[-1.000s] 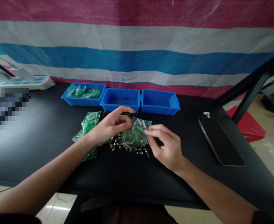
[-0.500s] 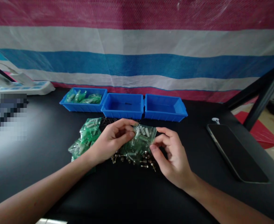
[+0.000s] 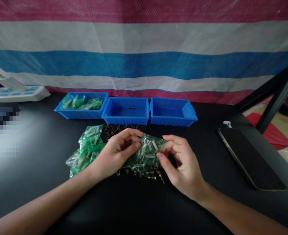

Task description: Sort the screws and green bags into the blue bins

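Observation:
A small green plastic bag (image 3: 147, 155) of white cylindrical parts is held between both hands at the middle of the black table (image 3: 36, 156). My left hand (image 3: 114, 155) pinches its left top corner. My right hand (image 3: 183, 163) pinches its right top edge. Under the bag lies a scatter of small dark metal screws (image 3: 124, 128). A heap of more green bags (image 3: 86, 148) lies just left of my left hand.
Three blue bins stand in a row behind: the left bin (image 3: 81, 105) holds green bags, the middle bin (image 3: 126, 110) has one small dark item, the right bin (image 3: 173, 111) looks bare. A black phone (image 3: 250, 158) lies right. A white device (image 3: 16, 93) sits far left.
Both hands have drawn closer together on the bag, bunching its top edge. The camera has tilted and shifted slightly; the rest of the table stays the same.

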The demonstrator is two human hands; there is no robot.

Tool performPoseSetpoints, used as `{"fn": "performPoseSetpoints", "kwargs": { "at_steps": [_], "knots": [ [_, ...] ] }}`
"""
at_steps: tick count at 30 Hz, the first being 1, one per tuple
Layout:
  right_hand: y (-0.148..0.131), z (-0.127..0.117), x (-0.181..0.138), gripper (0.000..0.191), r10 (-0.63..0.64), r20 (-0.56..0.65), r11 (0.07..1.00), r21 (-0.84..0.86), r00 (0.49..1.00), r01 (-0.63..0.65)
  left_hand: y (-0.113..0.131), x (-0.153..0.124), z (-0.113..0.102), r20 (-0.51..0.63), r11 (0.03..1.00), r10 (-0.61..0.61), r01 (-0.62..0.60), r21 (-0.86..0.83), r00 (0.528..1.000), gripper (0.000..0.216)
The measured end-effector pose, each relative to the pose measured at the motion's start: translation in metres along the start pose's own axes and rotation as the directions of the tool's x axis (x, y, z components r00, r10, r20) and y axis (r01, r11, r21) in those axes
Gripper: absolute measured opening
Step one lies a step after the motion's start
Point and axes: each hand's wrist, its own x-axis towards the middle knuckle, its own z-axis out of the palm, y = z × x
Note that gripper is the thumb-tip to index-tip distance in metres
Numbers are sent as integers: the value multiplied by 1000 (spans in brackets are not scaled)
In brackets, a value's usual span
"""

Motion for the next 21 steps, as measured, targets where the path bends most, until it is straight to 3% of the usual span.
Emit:
{"fn": "performPoseSetpoints", "kwargs": {
  "at_steps": [21],
  "knots": [
    [1,-1,0,31,30,-25,999,-15,999,-31,7,0,1,28,993,7,-11,120,1000,14]
  ]
}}
